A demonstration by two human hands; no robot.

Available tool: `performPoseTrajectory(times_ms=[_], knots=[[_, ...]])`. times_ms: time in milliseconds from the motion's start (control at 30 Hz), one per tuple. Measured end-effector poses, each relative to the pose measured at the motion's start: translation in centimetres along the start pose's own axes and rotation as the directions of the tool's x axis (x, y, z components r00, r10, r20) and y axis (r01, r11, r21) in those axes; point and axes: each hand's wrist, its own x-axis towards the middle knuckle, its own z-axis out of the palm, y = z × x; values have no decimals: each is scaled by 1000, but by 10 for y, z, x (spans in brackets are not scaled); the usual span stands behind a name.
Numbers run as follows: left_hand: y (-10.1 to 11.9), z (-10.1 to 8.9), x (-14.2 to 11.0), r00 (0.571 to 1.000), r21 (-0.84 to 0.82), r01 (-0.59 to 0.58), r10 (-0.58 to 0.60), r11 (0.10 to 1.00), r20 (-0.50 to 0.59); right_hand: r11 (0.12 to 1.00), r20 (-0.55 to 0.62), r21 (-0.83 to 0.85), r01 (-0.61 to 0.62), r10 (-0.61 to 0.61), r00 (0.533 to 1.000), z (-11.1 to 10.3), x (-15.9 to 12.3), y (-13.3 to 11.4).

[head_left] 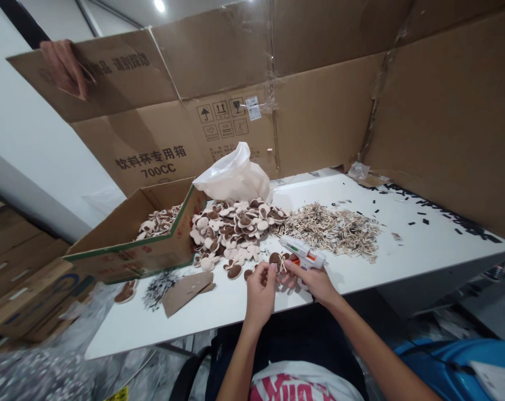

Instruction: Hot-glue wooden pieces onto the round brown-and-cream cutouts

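Both hands are close together at the table's front edge. My left hand (pixel 260 287) pinches a small brown felt piece with ear-like lobes (pixel 275 259) by its near edge. A thin cream bow (pixel 283 262) lies on it. My right hand (pixel 313 281) has its thumb and fingers closed at the bow's right side. A white hot glue gun (pixel 304 252) with an orange trigger is right against my right hand, nozzle pointing left; whether the hand bears its weight is hidden. Just left lies another brown felt piece with a bow (pixel 234 270).
Behind are a heap of brown and cream felt pieces (pixel 231 223), a pile of cream bows (pixel 331 228) and a white plastic bag (pixel 235 175). An open cardboard box (pixel 127 259) stands left, near cardboard scraps (pixel 187 291). Tall cardboard walls (pixel 323 106) enclose the back; another person's hand (pixel 66 67) grips one.
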Motion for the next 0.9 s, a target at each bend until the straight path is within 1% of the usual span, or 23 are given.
performPoseTrajectory(times_ms=[200, 400, 600, 700, 833, 900], knots=[[2, 2, -1, 1000, 43, -1, 2, 999, -19, 998, 77, -54, -17, 22, 997, -2, 0, 1], [-3, 1, -1, 999, 79, -23, 26, 997, -30, 995, 132, -103, -7, 21, 991, -2, 0, 0], [-5, 0, -3, 997, 129, -57, 63, 990, -49, 993, 140, -121, -7, 24, 990, -2, -1, 1], [-5, -1, -2, 997, 74, -56, 59, 996, -42, 990, 121, -139, -5, 22, 992, -2, -1, 1], [-8, 0, 0, 1000, -48, 20, -19, 999, 10, 991, 55, -131, -12, 19, 998, -2, 0, 2], [-11, 0, 1, 999, -80, 42, -41, 996, 15, 994, 28, -109, -17, 21, 999, -2, 1, 2]])
